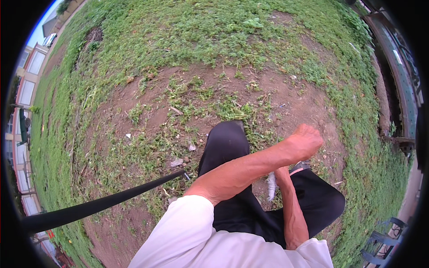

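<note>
My left arm reaches across my body to the right, and my left hand [306, 140] is curled into a fist over the ground beyond my bent leg. Its fingers point away from view, so anything inside them is hidden. My right hand [281, 173] sits beneath the left forearm, near my foot [300, 166]; the forearm hides most of it, and its fingers do not show. Close to the right hand lies a crumpled whitish-grey thing [271, 186], too unclear to name. I am low to the ground, with my knees in black trousers [225, 145] bent.
Pulled and low green weeds [234, 109] lie on brown soil [295, 102] ahead. A black strap-like band [111, 196] crosses at left. Stones [177, 162] dot the soil. At right stand a long metal structure [395, 58] and a blue metal frame [382, 241]; buildings [27, 94] line the left.
</note>
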The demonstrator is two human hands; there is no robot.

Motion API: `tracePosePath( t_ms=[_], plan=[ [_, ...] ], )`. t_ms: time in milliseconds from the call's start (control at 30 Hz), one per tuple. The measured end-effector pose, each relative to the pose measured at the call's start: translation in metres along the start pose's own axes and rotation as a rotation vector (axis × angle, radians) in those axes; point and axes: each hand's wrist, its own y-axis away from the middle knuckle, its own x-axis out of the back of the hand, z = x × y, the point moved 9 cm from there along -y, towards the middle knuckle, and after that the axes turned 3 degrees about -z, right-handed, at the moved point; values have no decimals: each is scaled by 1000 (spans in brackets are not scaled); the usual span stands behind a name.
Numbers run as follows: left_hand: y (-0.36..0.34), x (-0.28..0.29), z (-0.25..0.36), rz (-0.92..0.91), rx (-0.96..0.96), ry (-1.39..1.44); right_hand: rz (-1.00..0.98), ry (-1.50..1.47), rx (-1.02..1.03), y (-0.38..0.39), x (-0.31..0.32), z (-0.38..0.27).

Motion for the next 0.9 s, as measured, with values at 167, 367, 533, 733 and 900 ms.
tracePosePath(
  t_ms=[167, 367, 533, 733, 900],
  plan=[
    [0, 0, -3, -38, 7, -64, 63, 59, 188, -12, 4, -1],
    [-4, -5, -14, -136, 72, -116, 206, 138, 98, -37, 18, 54],
    [-3, -7, -10, -215, 51, -128, 184, 197, -14, -19, 17, 27],
    [-8, -7, -2, -154, -17, -140, 299, 79, 16, 9, 42, -1],
    [-13, 9, -10, -38, 72, -168, 457, -63, 143, 34, 72, -33]
  ],
)
